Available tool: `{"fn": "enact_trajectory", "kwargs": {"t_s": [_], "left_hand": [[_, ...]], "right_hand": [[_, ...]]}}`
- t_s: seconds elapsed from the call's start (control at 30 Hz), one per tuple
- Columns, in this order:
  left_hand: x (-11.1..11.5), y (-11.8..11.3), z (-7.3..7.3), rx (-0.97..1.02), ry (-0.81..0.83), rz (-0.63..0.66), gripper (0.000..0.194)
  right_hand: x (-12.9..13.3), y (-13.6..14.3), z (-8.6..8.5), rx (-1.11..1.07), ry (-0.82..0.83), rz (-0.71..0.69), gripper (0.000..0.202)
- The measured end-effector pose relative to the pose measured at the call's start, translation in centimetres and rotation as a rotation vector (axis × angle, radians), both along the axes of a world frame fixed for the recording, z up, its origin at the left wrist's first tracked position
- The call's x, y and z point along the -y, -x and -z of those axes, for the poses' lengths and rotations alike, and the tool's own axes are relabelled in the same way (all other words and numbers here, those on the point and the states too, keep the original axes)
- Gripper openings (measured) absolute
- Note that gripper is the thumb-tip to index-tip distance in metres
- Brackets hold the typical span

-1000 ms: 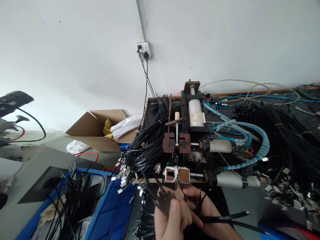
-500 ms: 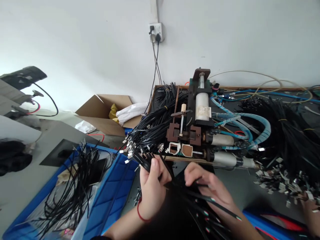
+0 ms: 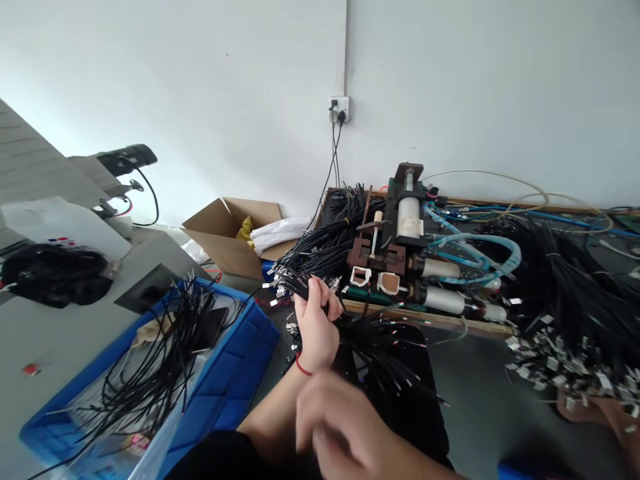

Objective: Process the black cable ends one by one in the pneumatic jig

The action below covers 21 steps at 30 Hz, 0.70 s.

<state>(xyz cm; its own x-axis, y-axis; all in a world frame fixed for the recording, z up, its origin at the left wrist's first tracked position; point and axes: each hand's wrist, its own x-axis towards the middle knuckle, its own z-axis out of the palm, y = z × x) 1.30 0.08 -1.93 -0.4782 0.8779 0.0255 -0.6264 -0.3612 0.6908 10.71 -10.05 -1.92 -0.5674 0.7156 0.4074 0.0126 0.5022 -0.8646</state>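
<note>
A white wall [image 3: 225,100] rises behind a dark desk with a wooden edge [image 3: 480,327]; a socket [image 3: 340,108] with two black plugs sits on the wall. The left hand [image 3: 319,323], with a red band [image 3: 303,365] at its wrist, is closed around a bunch of black cables [image 3: 367,337]; the bunch lies in front of the desk edge, its bare-wire ends fanned out to the right of the fist; the right hand [image 3: 340,417] is blurred and loosely curled in front of the left forearm, apart from the cables, and I cannot tell whether it holds anything. Just beyond the fist, on the desk, lies a tied bundle [image 3: 320,250] of similar cables with metal tips; right of this stands a machine [image 3: 411,220] with a pale cylinder, brown clamps and blue hoses [image 3: 505,263]; further right spreads a large heap of cables [image 3: 575,280]. To the left is a blue crate [image 3: 245,380] with loose cables [image 3: 165,367] in it; behind the crate is an open cardboard box [image 3: 220,250], a white bag [image 3: 280,233] at its opening.
</note>
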Motion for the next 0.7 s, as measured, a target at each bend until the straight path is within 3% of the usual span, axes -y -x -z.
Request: {"fn": "enact_trajectory", "kwargs": {"t_s": [0.1,0.2,0.37,0.43,0.57,0.7], "left_hand": [[0.4,0.4,0.6,0.041,0.014,0.084,0.043],[0.7,1.1,0.9,0.088,0.023,0.109,0.042],[0.8,2.0,1.1,0.118,0.007,0.054,0.035],[0.8,2.3,1.2,0.114,-0.001,0.035,0.032],[1.0,3.0,1.5,0.089,-0.014,-0.021,0.033],[1.6,4.7,1.5,0.058,-0.034,-0.104,0.041]], "right_hand": [[-2.1,1.7,1.8,-0.022,-0.249,0.187,0.03],[-3.8,1.0,2.2,0.203,-0.412,0.338,0.057],[-5.7,-1.1,2.0,0.579,-0.458,0.288,0.103],[-6.2,-1.6,2.2,0.707,-0.491,0.293,0.107],[-7.1,-1.1,3.0,1.019,-0.567,0.261,0.095],[-7.3,0.8,3.2,1.152,-0.534,0.321,0.089]]}}
